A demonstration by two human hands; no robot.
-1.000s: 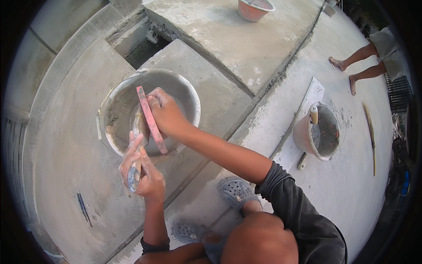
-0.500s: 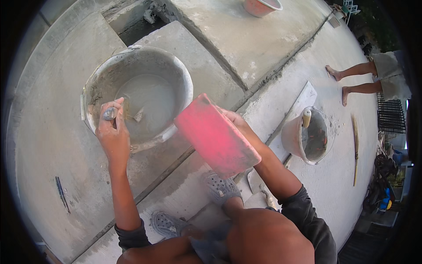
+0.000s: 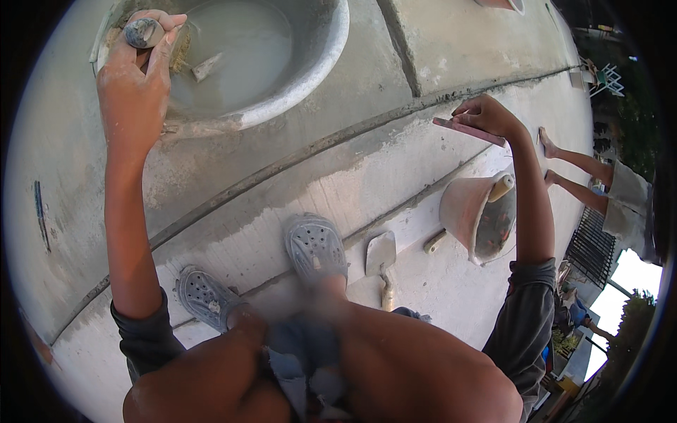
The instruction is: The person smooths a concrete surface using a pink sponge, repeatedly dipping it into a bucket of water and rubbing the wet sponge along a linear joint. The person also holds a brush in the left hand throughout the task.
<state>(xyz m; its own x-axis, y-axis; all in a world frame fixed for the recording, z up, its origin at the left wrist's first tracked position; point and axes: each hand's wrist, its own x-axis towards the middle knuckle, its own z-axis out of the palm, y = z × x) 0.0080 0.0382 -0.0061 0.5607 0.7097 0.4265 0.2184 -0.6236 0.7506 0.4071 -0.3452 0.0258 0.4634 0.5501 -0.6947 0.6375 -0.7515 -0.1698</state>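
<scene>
My left hand (image 3: pixel 134 92) is closed around the round, grey-ended handle (image 3: pixel 143 33) of what looks like a brush. Straw-coloured bristles (image 3: pixel 180 53) show beside the fingers, above the large tub (image 3: pixel 310 77). Cloudy grey water (image 3: pixel 247 56) fills the bottom of that tub, and a pale flap (image 3: pixel 206 67) sticks out of it. Out to the right, my right hand (image 3: pixel 490 116) grips a red plastering float (image 3: pixel 471 132), now seen nearly edge-on. Below the float stands a smaller bucket (image 3: pixel 462 204) with a light handle (image 3: pixel 501 187) across its rim.
A trowel (image 3: pixel 381 254) lies on the concrete right of my shoes (image 3: pixel 316 247). Another tool handle (image 3: pixel 435 242) lies by the bucket, near a pale board (image 3: pixel 416 222). A barefoot person (image 3: pixel 585 176) stands at the right. A groove (image 3: pixel 282 168) crosses the concrete.
My right hand has carried the float away from the tub to the right and turned it edge-on. My left hand keeps its grip at the tub. The view has shifted, putting the tub higher up.
</scene>
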